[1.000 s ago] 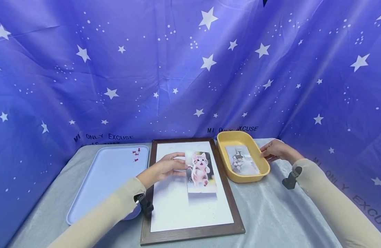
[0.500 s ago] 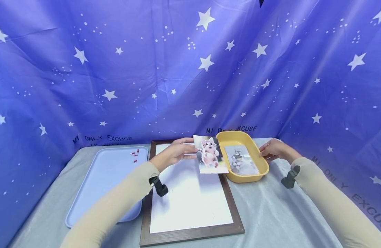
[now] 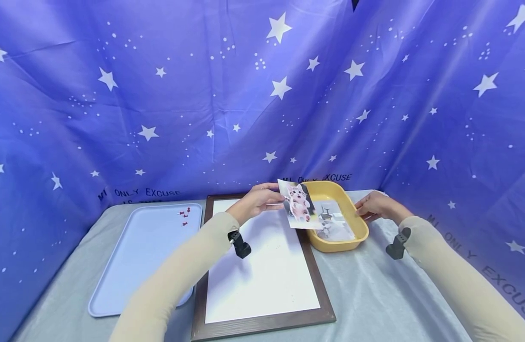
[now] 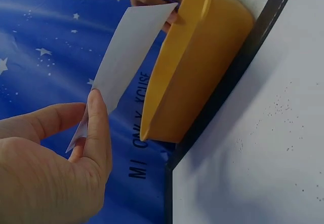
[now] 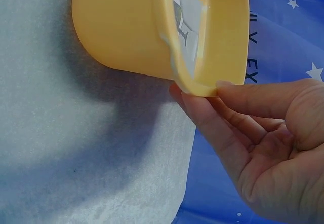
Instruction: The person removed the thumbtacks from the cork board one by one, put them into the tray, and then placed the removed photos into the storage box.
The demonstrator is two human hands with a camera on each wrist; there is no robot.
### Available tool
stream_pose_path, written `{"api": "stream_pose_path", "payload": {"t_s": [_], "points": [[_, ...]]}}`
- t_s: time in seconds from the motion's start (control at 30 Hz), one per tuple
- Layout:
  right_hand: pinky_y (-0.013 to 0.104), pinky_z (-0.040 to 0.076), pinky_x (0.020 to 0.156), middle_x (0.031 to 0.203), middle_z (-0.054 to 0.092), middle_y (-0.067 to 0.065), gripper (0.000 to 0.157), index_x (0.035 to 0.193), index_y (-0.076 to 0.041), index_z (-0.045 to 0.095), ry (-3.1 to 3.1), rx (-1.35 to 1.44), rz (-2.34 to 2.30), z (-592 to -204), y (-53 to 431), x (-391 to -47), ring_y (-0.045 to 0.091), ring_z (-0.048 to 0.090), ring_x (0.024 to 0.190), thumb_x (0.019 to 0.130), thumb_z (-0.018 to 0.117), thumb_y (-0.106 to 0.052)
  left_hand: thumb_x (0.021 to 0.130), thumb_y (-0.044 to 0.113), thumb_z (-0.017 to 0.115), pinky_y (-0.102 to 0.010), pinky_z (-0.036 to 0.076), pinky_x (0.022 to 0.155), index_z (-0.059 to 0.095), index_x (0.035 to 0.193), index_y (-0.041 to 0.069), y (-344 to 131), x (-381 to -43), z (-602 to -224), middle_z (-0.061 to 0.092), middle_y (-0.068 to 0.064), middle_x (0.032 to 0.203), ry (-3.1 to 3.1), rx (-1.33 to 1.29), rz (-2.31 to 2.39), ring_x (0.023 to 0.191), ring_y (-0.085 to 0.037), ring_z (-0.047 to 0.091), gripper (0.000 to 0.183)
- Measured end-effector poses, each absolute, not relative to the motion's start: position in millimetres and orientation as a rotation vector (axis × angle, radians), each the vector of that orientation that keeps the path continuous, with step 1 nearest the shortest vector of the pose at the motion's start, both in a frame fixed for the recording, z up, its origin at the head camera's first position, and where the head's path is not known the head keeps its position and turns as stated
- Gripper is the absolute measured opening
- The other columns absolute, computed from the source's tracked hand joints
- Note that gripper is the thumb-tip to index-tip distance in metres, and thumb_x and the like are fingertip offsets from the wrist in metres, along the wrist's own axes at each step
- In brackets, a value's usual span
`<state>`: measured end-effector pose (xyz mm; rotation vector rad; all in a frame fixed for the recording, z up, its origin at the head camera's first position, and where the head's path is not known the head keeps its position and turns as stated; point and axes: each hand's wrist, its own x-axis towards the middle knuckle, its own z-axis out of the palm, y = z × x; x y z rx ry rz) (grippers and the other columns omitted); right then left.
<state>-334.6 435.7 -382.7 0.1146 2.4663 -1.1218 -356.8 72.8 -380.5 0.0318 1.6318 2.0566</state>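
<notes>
A photo of a kitten (image 3: pixel 299 205) is pinched at its left edge by my left hand (image 3: pixel 259 201). It tilts over the left rim of a yellow tub (image 3: pixel 355 223). In the left wrist view the pale back of the photo (image 4: pixel 126 51) shows, held between thumb and fingers. My right hand (image 3: pixel 378 207) grips the tub's right rim; the right wrist view shows thumb and fingers (image 5: pixel 202 117) on either side of it. Inside the tub lies another photo (image 3: pixel 334 227) in grey and white tones, partly covered in the head view by the kitten photo.
A white board (image 3: pixel 262 280) in a dark wooden frame (image 3: pixel 262 329) lies in the middle, its far right side against the tub. To the left is a pale blue tray (image 3: pixel 138 266) with several red pushpins (image 3: pixel 185 216). A starry blue curtain (image 3: pixel 228 95) stands behind.
My left hand has carried the kitten photo from above the board to the right and away from me, to the tub. My right hand stays on the tub's rim.
</notes>
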Motion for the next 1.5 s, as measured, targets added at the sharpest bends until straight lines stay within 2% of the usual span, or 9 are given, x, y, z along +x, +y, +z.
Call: {"api": "stream_pose_path", "payload": {"t_s": [0.13,0.3,0.47,0.7,0.9,1.03,1.2,1.4,1.5], "points": [[0.032,0.063,0.071,0.083,0.073,0.002,0.043,0.129,0.022,0.054,2.480,0.128,-1.092,-381.1,434.5,-334.2,0.010,0.067,0.071,0.094,0.064,0.001,0.090,-0.016,0.059,-0.045,0.053,0.107,0.046,0.148,0.000,78.4,-360.7,-382.0,0.057,-0.027,0.134,1.637,0.025,2.059,0.126,-0.036,0.059,0.061],[0.032,0.063,0.071,0.080,0.071,0.001,0.042,0.129,0.021,0.055,2.490,0.145,-1.069,-379.1,433.7,-332.7,0.011,0.066,0.072,0.094,0.064,0.001,0.090,-0.017,0.059,-0.045,0.054,0.105,0.049,0.145,-0.001,86.1,-365.6,-385.1,0.058,-0.028,0.133,1.638,-0.001,2.078,0.122,-0.036,0.061,0.058],[0.033,0.064,0.073,0.082,0.073,0.001,0.042,0.128,0.022,0.054,2.486,0.148,-1.091,-379.9,432.9,-332.4,0.011,0.067,0.072,0.093,0.064,0.002,0.090,-0.018,0.059,-0.044,0.053,0.106,0.049,0.144,-0.002,94.1,-369.3,-387.5,0.056,-0.031,0.137,1.638,-0.024,2.081,0.124,-0.038,0.061,0.057],[0.032,0.063,0.070,0.085,0.075,0.003,0.042,0.128,0.023,0.054,2.470,0.130,-1.130,-383.6,434.9,-333.9,0.010,0.067,0.071,0.092,0.064,0.003,0.089,-0.020,0.059,-0.047,0.050,0.111,0.048,0.142,-0.004,107.1,-374.3,-389.6,0.056,-0.032,0.137,1.612,-0.066,2.095,0.111,-0.035,0.063,0.056],[0.031,0.063,0.068,0.083,0.075,0.002,0.041,0.126,0.023,0.055,2.468,0.128,-1.130,-384.8,435.5,-335.3,0.009,0.066,0.069,0.091,0.065,0.003,0.089,-0.020,0.058,-0.046,0.051,0.109,0.050,0.138,-0.004,118.6,-376.3,-389.5,0.059,-0.032,0.132,1.625,-0.088,2.082,0.113,-0.035,0.065,0.052],[0.031,0.063,0.068,0.082,0.075,0.003,0.041,0.126,0.023,0.055,2.472,0.132,-1.126,-383.6,435.0,-335.7,0.009,0.066,0.068,0.091,0.065,0.003,0.088,-0.021,0.059,-0.046,0.053,0.106,0.051,0.136,-0.005,125.7,-376.8,-390.7,0.065,-0.027,0.116,1.636,-0.078,2.085,0.106,-0.034,0.067,0.051],[0.033,0.063,0.069,0.084,0.076,0.004,0.041,0.126,0.023,0.056,2.478,0.136,-1.120,-381.9,434.5,-335.3,0.010,0.066,0.069,0.092,0.066,0.003,0.084,-0.023,0.060,-0.043,0.059,0.095,0.055,0.131,-0.006,134.4,-377.3,-392.8,0.065,-0.017,0.094,1.690,-0.059,2.073,0.084,-0.025,0.068,0.049],[0.032,0.063,0.070,0.081,0.073,0.002,0.041,0.127,0.023,0.055,2.472,0.145,-1.116,-380.8,433.7,-334.1,0.011,0.066,0.071,0.093,0.064,0.003,0.080,-0.025,0.062,-0.032,0.065,0.069,0.058,0.123,-0.008,144.8,-378.7,-397.2,0.063,-0.015,0.088,1.747,-0.065,2.060,0.070,-0.021,0.065,0.047],[0.032,0.063,0.070,0.080,0.071,0.001,0.040,0.128,0.023,0.054,2.476,0.146,-1.111,-380.0,432.9,-333.3,0.011,0.066,0.071,0.094,0.063,0.003,0.078,-0.026,0.062,-0.029,0.064,0.062,0.060,0.119,-0.009,150.1,-378.4,-398.4,0.065,-0.017,0.087,1.791,-0.083,2.048,0.067,-0.021,0.065,0.045]]}}
